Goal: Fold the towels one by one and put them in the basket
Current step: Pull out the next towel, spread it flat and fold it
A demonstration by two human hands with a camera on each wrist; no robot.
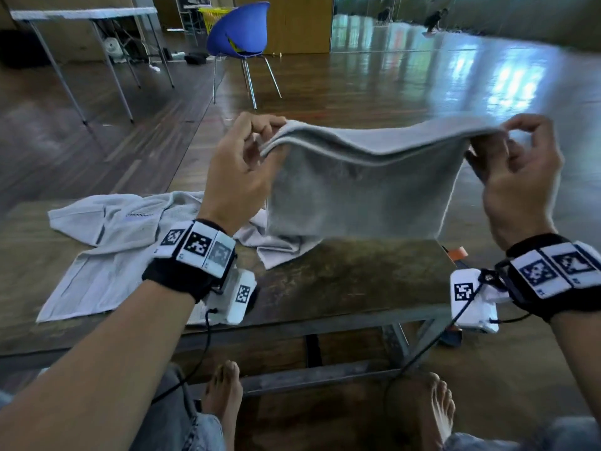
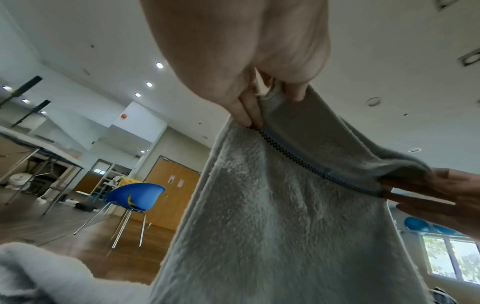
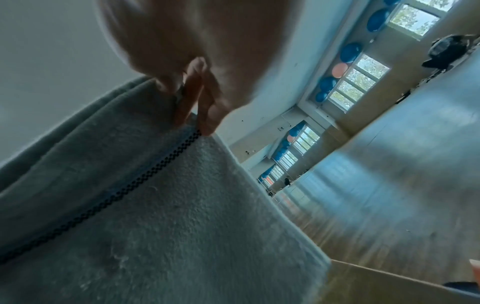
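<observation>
A grey towel [image 1: 361, 190], doubled over, hangs in the air above the low table [image 1: 351, 288]. My left hand [image 1: 257, 138] pinches its top left corner and my right hand [image 1: 497, 141] pinches the top right corner, so the upper edge is stretched between them. In the left wrist view the towel [image 2: 285, 216] shows a dark zigzag trim under my left hand [image 2: 262, 107]. The right wrist view shows the same towel [image 3: 155, 216] held by my right hand [image 3: 192, 107]. No basket is in view.
More pale towels [image 1: 113, 249] lie crumpled on the left half of the table. A blue chair [image 1: 240, 34] stands on the wooden floor beyond, with a folding table [image 1: 84, 14] at the far left. My bare feet [image 1: 224, 398] are under the table's front edge.
</observation>
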